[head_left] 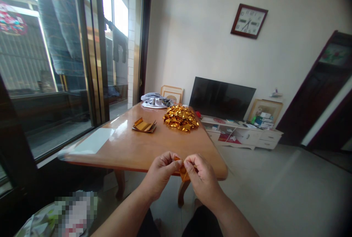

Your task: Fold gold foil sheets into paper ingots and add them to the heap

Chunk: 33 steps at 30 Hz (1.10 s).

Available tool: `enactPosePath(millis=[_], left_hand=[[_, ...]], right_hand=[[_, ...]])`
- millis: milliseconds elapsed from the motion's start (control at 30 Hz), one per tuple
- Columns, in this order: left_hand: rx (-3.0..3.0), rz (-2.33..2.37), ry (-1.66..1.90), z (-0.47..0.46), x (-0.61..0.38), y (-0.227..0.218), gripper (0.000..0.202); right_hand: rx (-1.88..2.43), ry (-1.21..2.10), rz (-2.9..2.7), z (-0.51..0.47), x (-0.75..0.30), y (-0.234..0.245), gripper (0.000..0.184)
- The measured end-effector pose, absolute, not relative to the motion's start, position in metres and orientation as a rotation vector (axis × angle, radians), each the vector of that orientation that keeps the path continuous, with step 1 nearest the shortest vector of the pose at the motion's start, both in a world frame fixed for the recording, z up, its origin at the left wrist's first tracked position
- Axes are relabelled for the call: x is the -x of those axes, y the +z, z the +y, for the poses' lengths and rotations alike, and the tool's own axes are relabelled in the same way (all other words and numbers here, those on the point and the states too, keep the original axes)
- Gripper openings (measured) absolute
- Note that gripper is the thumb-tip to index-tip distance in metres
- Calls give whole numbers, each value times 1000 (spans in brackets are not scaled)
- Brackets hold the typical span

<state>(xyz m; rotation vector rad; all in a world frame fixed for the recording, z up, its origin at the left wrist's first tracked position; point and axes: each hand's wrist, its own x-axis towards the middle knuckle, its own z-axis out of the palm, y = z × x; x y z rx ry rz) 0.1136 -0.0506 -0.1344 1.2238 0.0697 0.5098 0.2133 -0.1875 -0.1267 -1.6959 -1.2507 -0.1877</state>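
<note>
Seemingly well along: a heap of shaped gold foil pieces [180, 118] sits on the counter [132, 149], with a thin stack of sheets [144, 125] to its left likely remaining. One foil piece [184, 174] at the counter's near edge, left hand [160, 174] and right hand [202, 174] both pinched closed on it; orange-gold, glossy, creased, probably half-formed.

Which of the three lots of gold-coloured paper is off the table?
The small piece held by the left hand and right hand; the low stack and bigger heap both lie on the table.
</note>
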Motion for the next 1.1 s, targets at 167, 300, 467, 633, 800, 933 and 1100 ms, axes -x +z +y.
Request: enactPosePath(millis=[167, 300, 467, 633, 800, 933, 1100], left_hand=[[-1238, 85, 528, -50, -113, -135, 19], [-1237, 92, 545, -50, -113, -135, 21], [-1275, 113, 558, -48, -113, -137, 23], [-1260, 131, 553, -44, -114, -138, 29], [-1274, 81, 540, -48, -115, -137, 30], [-1303, 84, 534, -51, -117, -138, 27], [-1330, 118, 597, -46, -117, -140, 28]], right_hand=[[1700, -205, -1261, -188, -212, -126, 19], [1699, -198, -1267, -187, -212, -126, 18], [1696, -172, -1261, -188, -211, -126, 17], [1705, -121, -1227, -188, -212, -126, 21], [1703, -53, -1188, -187, -215, -131, 24], [1722, -45, -1179, -183, -215, -130, 23], [1748, 22, -1197, -185, -219, -125, 26]])
